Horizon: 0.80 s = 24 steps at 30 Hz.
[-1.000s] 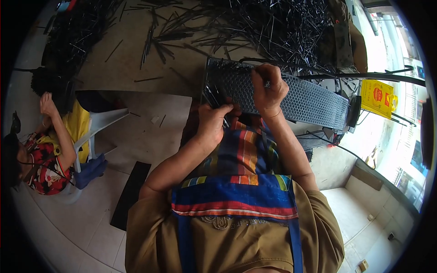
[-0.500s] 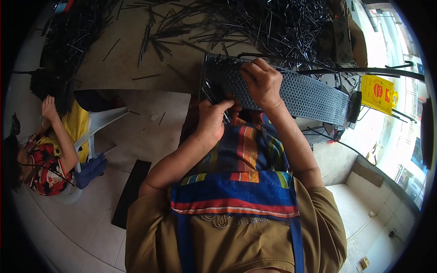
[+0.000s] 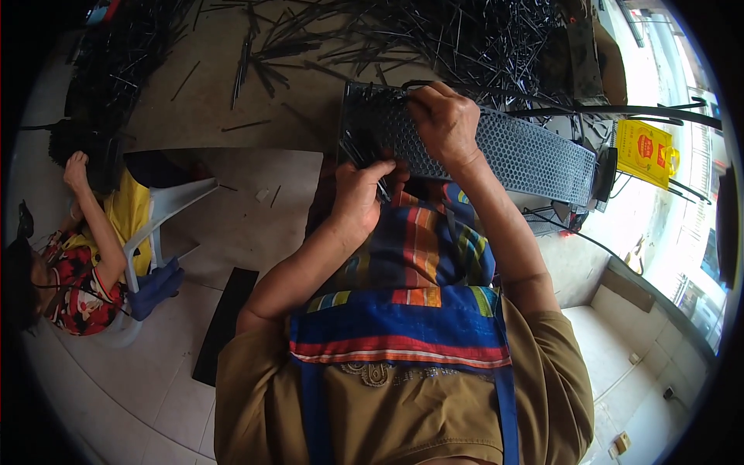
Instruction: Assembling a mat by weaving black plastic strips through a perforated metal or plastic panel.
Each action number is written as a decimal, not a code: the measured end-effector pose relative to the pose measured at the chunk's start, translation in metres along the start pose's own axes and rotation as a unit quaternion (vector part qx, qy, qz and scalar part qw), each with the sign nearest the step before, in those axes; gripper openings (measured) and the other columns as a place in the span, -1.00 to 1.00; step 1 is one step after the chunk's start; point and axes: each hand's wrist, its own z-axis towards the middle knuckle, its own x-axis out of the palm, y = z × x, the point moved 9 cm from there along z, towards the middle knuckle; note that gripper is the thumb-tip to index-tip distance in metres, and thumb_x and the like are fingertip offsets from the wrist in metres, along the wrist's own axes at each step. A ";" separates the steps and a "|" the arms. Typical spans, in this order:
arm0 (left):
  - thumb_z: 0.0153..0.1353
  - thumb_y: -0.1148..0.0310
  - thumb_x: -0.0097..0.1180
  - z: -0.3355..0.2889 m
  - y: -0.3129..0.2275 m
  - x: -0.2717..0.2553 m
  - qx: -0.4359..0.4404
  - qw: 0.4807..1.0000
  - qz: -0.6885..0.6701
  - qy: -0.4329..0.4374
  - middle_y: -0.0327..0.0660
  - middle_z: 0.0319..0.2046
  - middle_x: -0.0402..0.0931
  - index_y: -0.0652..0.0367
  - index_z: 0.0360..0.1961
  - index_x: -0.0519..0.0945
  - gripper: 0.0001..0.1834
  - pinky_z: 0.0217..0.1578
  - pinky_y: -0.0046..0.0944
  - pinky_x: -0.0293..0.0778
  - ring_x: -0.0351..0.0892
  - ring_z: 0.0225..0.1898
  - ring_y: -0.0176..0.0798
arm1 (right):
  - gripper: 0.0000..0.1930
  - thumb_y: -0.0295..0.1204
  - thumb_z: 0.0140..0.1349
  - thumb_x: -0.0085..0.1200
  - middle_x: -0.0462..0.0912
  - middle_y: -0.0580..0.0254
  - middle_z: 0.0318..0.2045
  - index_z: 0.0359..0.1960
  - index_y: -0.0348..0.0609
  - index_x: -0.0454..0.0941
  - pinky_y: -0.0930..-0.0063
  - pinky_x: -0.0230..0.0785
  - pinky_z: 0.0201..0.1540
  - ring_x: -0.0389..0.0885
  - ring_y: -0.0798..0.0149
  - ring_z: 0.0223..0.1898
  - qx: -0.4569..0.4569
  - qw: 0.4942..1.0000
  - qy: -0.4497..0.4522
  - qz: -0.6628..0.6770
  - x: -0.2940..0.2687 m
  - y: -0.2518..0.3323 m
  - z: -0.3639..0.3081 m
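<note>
A long dark panel with a honeycomb of holes (image 3: 519, 159) lies across in front of me, above my lap. Beside its left end, my left hand (image 3: 358, 192) is closed round a small bundle of thin black strips (image 3: 360, 149), which stick up past the thumb over the panel. My right hand (image 3: 449, 128) is closed in a pinch at the panel's far edge, right of the left hand. Its fingertips are turned away, so what they hold is hidden. Short black pieces (image 3: 380, 94) crowd the panel's far left corner.
A large heap of black strips (image 3: 496, 46) covers the far side, with another pile (image 3: 139, 54) at far left. A co-worker (image 3: 85, 287) sits at left by a pale chair (image 3: 174, 205). Dark rods (image 3: 651, 118) and a yellow bag (image 3: 645, 153) are at right.
My right hand has shifted slightly farther away along the panel's far edge. The left hand keeps its bundle, nearly still. At left, the co-worker's raised hand has moved up a little.
</note>
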 end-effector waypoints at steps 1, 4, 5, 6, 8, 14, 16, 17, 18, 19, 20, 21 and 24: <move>0.13 0.63 0.10 0.001 0.000 -0.001 0.001 1.000 -0.001 -0.004 -0.07 -0.42 0.64 0.29 -0.31 0.59 -0.90 -0.40 -0.27 0.54 0.65 -0.42 -0.18 | -0.88 -0.46 0.02 0.22 0.64 0.20 -0.40 -0.36 -0.11 0.65 0.28 0.49 -0.35 0.65 0.04 -0.38 -0.009 1.000 0.007 -0.006 0.000 0.001 0.000; 0.12 0.63 0.10 -0.002 0.000 0.002 -0.012 1.000 0.002 0.007 -0.08 -0.42 0.64 0.29 -0.31 0.58 -0.90 -0.41 -0.28 0.54 0.65 -0.43 -0.19 | -0.87 -0.45 0.00 0.23 0.64 0.21 -0.40 -0.38 -0.12 0.63 0.28 0.49 -0.34 0.65 0.05 -0.37 -0.066 0.996 0.017 -0.057 0.000 0.009 0.000; 0.12 0.63 0.10 -0.003 0.001 0.002 -0.013 1.000 0.002 0.007 -0.08 -0.42 0.64 0.29 -0.31 0.58 -0.90 -0.41 -0.28 0.54 0.65 -0.43 -0.19 | -0.87 -0.45 0.00 0.23 0.64 0.21 -0.40 -0.38 -0.12 0.63 0.28 0.49 -0.34 0.65 0.05 -0.37 -0.065 0.996 0.017 -0.058 -0.001 0.009 -0.001; 0.12 0.63 0.11 -0.002 0.000 0.002 -0.010 1.000 0.007 0.007 -0.09 -0.42 0.64 0.28 -0.31 0.58 -0.90 -0.41 -0.27 0.54 0.65 -0.43 -0.19 | -0.86 -0.44 0.00 0.25 0.63 0.21 -0.40 -0.38 -0.12 0.62 0.30 0.49 -0.32 0.65 0.05 -0.35 -0.068 0.996 0.020 -0.057 -0.001 0.010 0.000; 0.13 0.62 0.12 -0.001 -0.001 0.003 -0.007 1.000 0.012 0.008 -0.09 -0.42 0.64 0.28 -0.31 0.58 -0.90 -0.42 -0.27 0.54 0.65 -0.44 -0.19 | -0.86 -0.44 -0.01 0.26 0.63 0.20 -0.41 -0.38 -0.11 0.61 0.33 0.49 -0.31 0.64 0.05 -0.34 -0.072 0.995 0.023 -0.057 -0.003 0.013 -0.003; 0.13 0.60 0.16 -0.001 0.005 0.012 -0.005 0.999 0.008 0.051 -0.17 -0.43 0.64 0.21 -0.30 0.59 -0.88 -0.47 -0.30 0.52 0.66 -0.44 -0.22 | -0.84 -0.59 0.09 0.23 0.64 0.35 -0.43 -0.28 -0.30 0.56 0.53 0.41 -0.46 0.55 0.48 -0.50 0.181 0.887 0.069 0.420 0.028 -0.021 -0.048; 0.13 0.62 0.15 -0.002 0.002 0.011 0.009 0.999 0.036 0.031 -0.20 -0.43 0.64 0.19 -0.29 0.60 -0.86 -0.47 -0.32 0.52 0.66 -0.44 -0.25 | -0.85 -0.61 0.10 0.22 0.64 0.34 -0.43 -0.28 -0.28 0.57 0.58 0.36 -0.52 0.51 0.51 -0.55 0.249 0.853 0.050 0.455 0.027 -0.029 -0.055; 0.13 0.62 0.15 -0.001 0.002 0.011 0.010 0.999 0.036 0.031 -0.20 -0.43 0.64 0.19 -0.29 0.60 -0.86 -0.47 -0.32 0.52 0.66 -0.44 -0.25 | -0.86 -0.64 0.11 0.21 0.65 0.34 -0.43 -0.28 -0.26 0.57 0.63 0.31 -0.57 0.48 0.54 -0.60 0.316 0.813 0.032 0.488 0.031 -0.038 -0.061; 0.14 0.62 0.14 0.000 0.002 0.007 0.009 0.999 0.037 0.014 -0.20 -0.43 0.64 0.19 -0.29 0.60 -0.86 -0.45 -0.32 0.52 0.66 -0.44 -0.25 | -0.86 -0.66 0.13 0.18 0.65 0.33 -0.45 -0.28 -0.24 0.57 0.71 0.24 -0.59 0.44 0.58 -0.60 0.302 0.820 -0.037 0.485 0.019 -0.044 -0.057; 0.14 0.62 0.12 0.001 0.001 0.003 0.008 0.999 0.038 -0.003 -0.20 -0.43 0.64 0.19 -0.28 0.60 -0.86 -0.43 -0.32 0.53 0.66 -0.43 -0.26 | -0.86 -0.66 0.13 0.18 0.65 0.33 -0.45 -0.28 -0.24 0.57 0.71 0.24 -0.59 0.44 0.58 -0.60 0.301 0.820 -0.038 0.486 0.017 -0.045 -0.054; 0.14 0.62 0.12 0.001 0.000 0.002 0.009 0.999 0.038 -0.002 -0.20 -0.43 0.64 0.19 -0.28 0.60 -0.86 -0.43 -0.32 0.53 0.66 -0.43 -0.26 | -0.86 -0.66 0.13 0.19 0.64 0.34 -0.47 -0.28 -0.22 0.58 0.70 0.25 -0.59 0.45 0.58 -0.60 0.280 0.834 -0.093 0.467 0.001 -0.049 -0.049; 0.15 0.61 0.12 0.001 0.000 0.000 0.005 0.999 0.053 -0.008 -0.19 -0.43 0.64 0.19 -0.27 0.60 -0.86 -0.41 -0.32 0.52 0.66 -0.43 -0.27 | -0.85 -0.65 0.12 0.20 0.64 0.35 -0.49 -0.27 -0.21 0.58 0.70 0.25 -0.60 0.45 0.58 -0.60 0.258 0.845 -0.146 0.445 -0.013 -0.051 -0.045; 0.16 0.60 0.11 -0.002 0.000 0.004 0.015 0.998 0.065 -0.003 -0.18 -0.43 0.64 0.21 -0.24 0.60 -0.85 -0.39 -0.34 0.51 0.65 -0.42 -0.27 | -0.87 -0.64 0.12 0.22 0.65 0.37 -0.48 -0.29 -0.22 0.59 0.70 0.34 -0.51 0.50 0.58 -0.55 0.196 0.900 -0.186 0.341 -0.023 -0.046 -0.035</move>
